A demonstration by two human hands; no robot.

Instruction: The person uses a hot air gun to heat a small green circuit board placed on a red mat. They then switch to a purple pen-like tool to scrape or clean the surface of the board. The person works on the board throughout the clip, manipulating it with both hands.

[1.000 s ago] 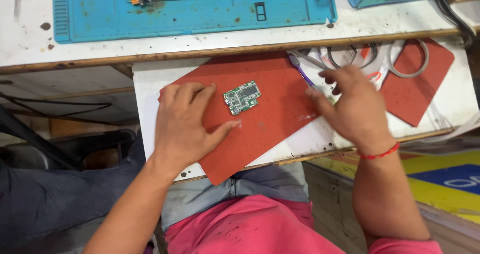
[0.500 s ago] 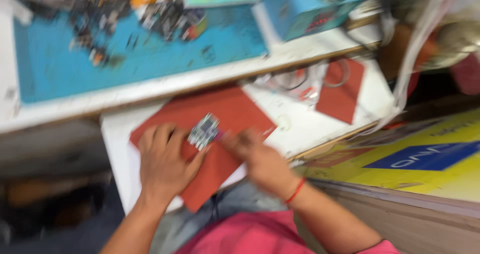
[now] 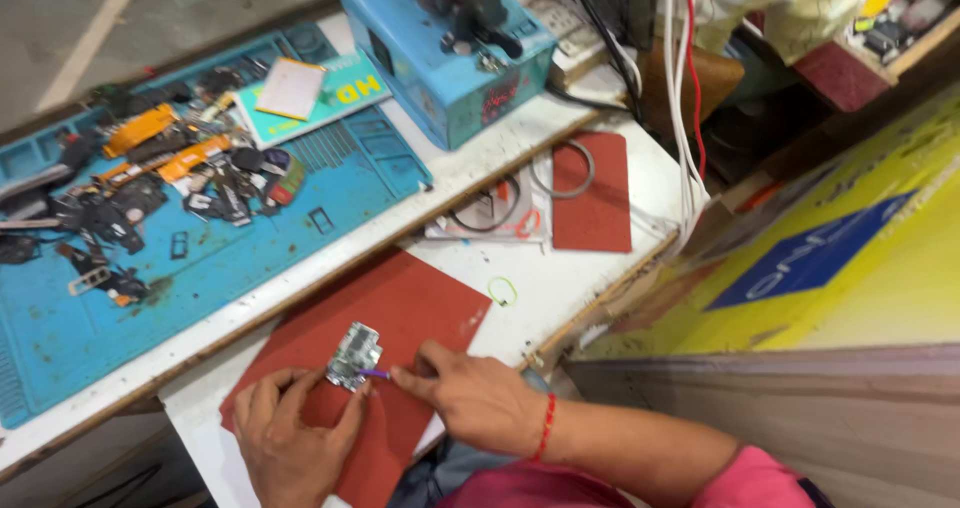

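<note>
Red rubber covers the near part of the white tabletop (image 3: 560, 288): a large red mat (image 3: 420, 313) on which a small circuit board (image 3: 354, 356) lies, near the mat's middle toward 7 o'clock of the view. The left hand (image 3: 290, 438) rests flat on the mat at 7 o'clock, fingers spread narrowly, with a fingertip touching the board's lower edge to steady it; it grips nothing. The right hand (image 3: 475, 400), at 6 o'clock, with a red thread band at the wrist, pinches a thin purple-handled tool (image 3: 374, 374) whose tip meets the board's right edge. At 3 o'clock from the board a small green ring (image 3: 503, 290) lies on the bare tabletop. Farther off at 1 o'clock sits a smaller red mat (image 3: 592, 193) with a grey wire loop (image 3: 565, 168) partly over it. At 10 o'clock a blue work mat (image 3: 250, 248) carries a heap of small phone parts (image 3: 160, 188), and at 12 o'clock stands a blue box-shaped machine (image 3: 450, 63).
</note>
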